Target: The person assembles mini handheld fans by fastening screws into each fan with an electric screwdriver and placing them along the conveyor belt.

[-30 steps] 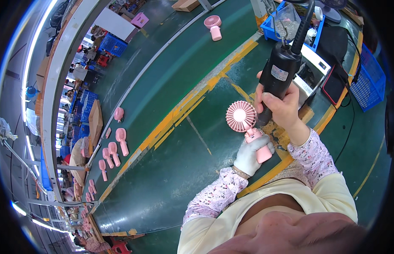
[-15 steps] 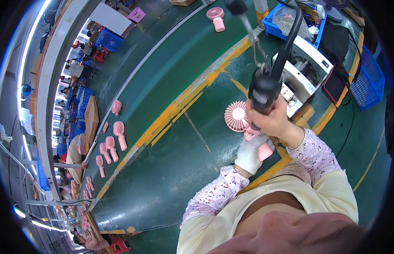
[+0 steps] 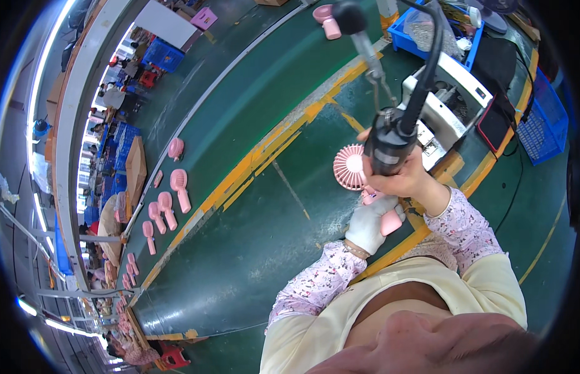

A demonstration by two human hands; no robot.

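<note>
You grip a pink handheld fan in your gloved L hand nr the yellow-taped edge of the green bench, bare R hand wrapped round a blk power driver by the fan's neck, tip hidden. More pink fans lie across to your L; a white box-shaped device sits to your R.

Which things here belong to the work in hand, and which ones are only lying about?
In the work:
pink fan, held in the left hand
black tool, held in the right hand
white box, probably

Apparently just lying about:
other fans, untouched
red-edged slab
blue basket, at the picture's right
</note>
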